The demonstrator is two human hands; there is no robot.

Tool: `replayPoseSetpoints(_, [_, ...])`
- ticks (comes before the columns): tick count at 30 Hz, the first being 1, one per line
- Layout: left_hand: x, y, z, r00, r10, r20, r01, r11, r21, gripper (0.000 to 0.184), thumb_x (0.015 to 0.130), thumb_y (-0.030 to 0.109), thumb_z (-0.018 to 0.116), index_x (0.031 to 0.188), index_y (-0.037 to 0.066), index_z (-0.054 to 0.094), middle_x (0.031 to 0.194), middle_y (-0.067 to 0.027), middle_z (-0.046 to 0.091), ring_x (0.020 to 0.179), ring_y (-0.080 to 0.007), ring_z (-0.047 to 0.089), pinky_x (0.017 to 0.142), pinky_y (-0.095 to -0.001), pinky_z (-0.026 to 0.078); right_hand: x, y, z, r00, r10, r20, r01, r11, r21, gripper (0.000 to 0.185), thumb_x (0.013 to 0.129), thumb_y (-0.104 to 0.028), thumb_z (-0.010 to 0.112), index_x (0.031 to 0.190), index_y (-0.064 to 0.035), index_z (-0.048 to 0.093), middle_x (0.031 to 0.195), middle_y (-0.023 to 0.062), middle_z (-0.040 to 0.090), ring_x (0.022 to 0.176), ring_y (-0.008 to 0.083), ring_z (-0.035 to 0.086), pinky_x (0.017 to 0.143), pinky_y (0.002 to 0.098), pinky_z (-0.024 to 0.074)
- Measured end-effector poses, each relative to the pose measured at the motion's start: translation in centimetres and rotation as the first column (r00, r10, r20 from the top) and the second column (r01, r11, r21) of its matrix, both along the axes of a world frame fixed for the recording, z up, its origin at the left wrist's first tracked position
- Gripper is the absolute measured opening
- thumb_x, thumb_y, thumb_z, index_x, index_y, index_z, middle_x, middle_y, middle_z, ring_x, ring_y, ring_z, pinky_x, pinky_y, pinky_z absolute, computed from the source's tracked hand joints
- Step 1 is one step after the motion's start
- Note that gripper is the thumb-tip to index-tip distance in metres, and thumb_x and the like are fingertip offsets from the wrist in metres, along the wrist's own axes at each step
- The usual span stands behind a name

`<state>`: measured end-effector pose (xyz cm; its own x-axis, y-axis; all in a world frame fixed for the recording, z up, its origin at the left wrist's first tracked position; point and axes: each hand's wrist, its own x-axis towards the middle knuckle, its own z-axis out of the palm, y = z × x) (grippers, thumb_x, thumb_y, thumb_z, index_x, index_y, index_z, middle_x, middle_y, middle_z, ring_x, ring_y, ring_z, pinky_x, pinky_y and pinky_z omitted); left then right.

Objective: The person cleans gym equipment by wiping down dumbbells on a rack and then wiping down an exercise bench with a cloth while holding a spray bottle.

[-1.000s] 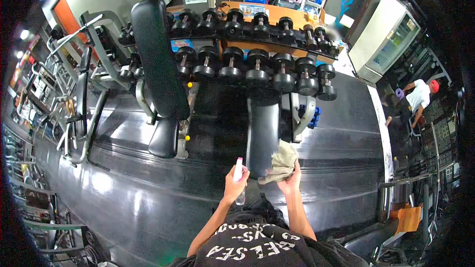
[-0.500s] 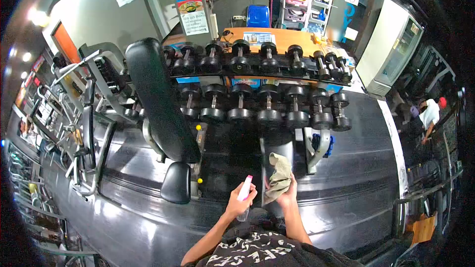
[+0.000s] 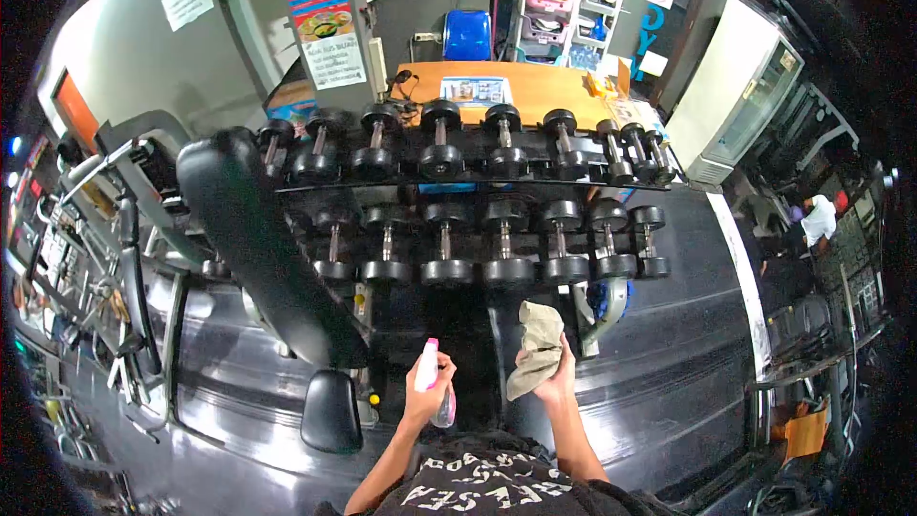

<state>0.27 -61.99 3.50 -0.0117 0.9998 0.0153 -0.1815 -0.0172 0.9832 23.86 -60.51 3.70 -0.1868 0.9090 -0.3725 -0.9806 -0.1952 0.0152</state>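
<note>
My left hand (image 3: 420,397) is wrapped round a spray bottle (image 3: 427,369) with a white and pink head and a clear body. In my right hand (image 3: 559,379) is a crumpled beige cloth (image 3: 537,349), hanging down on its left side. Both hands are held in front of my body, apart from each other. Ahead of them stands a rack with two rows of black dumbbells; a lower-row dumbbell (image 3: 511,244) is the nearest to the cloth. An upper-row dumbbell (image 3: 440,139) lies farther back. Neither hand touches the rack.
A black padded bench (image 3: 272,253) with a separate seat (image 3: 331,411) stands at the left, beside exercise machines. Behind the rack are a wooden desk (image 3: 544,84) and a blue chair (image 3: 468,35). A white fridge (image 3: 735,86) is at the right; a person (image 3: 819,220) is beyond it.
I am closer to the dumbbell rack, which looks larger and lower in view. My left hand with the spray bottle has moved left, farther from the cloth.
</note>
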Motion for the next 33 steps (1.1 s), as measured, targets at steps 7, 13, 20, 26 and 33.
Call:
replayPoseSetpoints(7, [-2.3,11.1,1.3,0.993,-0.116,0.006,0.116,0.993,0.019,0.013,0.087,-0.003,0.062,0.098,0.001,0.055,0.08,-0.0042,0.058,0.059,-0.0086,0.057,0.053,-0.0225,0.046,-3.1,8.7,-0.7,0.975,-0.146,0.168,0.161,0.984,-0.078,0.048,0.091,-0.042,0.056,0.124,-0.0059,0.055,0.114,0.0154,0.062,0.1,0.0315,0.061,0.085,0.0418,0.0524])
replayPoseSetpoints(13, [-3.2,19.0,3.4,0.973,-0.224,-0.051,0.226,0.974,0.023,0.011,0.088,0.0,0.062,0.096,0.002,0.056,0.078,-0.0019,0.058,0.057,-0.0078,0.057,0.052,-0.0222,0.046,-5.0,14.1,0.8,0.965,-0.16,0.21,0.169,0.985,-0.029,0.048,0.095,-0.043,0.046,0.127,-0.0068,0.053,0.12,0.0137,0.06,0.106,0.0312,0.059,0.094,0.0504,0.0461])
replayPoseSetpoints(20, [-2.2,26.1,3.7,0.961,-0.249,-0.118,0.257,0.965,0.059,0.011,0.088,0.002,0.062,0.098,0.003,0.055,0.079,-0.0012,0.058,0.058,-0.0072,0.055,0.053,-0.0229,0.046,-5.4,19.9,0.5,0.955,-0.281,0.095,0.286,0.957,-0.053,0.048,0.096,-0.044,0.044,0.128,-0.0089,0.051,0.123,0.014,0.058,0.105,0.0322,0.059,0.093,0.0494,0.0472])
replayPoseSetpoints(26, [0.4,31.9,1.8,0.95,-0.311,0.007,0.311,0.951,-0.001,0.013,0.089,0.001,0.061,0.1,0.002,0.055,0.084,-0.0029,0.058,0.062,-0.0068,0.055,0.055,-0.0219,0.047,-2.4,25.9,-0.7,0.946,-0.258,0.194,0.271,0.962,-0.042,0.05,0.094,-0.043,0.05,0.128,-0.0059,0.052,0.122,0.0142,0.059,0.106,0.0305,0.059,0.092,0.0469,0.0475])
replayPoseSetpoints(33, [4.8,40.3,2.5,0.945,-0.326,-0.019,0.325,0.945,-0.038,0.014,0.088,0.001,0.063,0.1,0.003,0.057,0.08,-0.0012,0.06,0.063,-0.0061,0.056,0.055,-0.0213,0.046,2.7,36.2,-1.2,0.867,-0.209,0.452,0.255,0.966,-0.041,0.048,0.093,-0.039,0.054,0.129,-0.0085,0.05,0.12,0.0116,0.061,0.106,0.0279,0.061,0.091,0.044,0.0486])
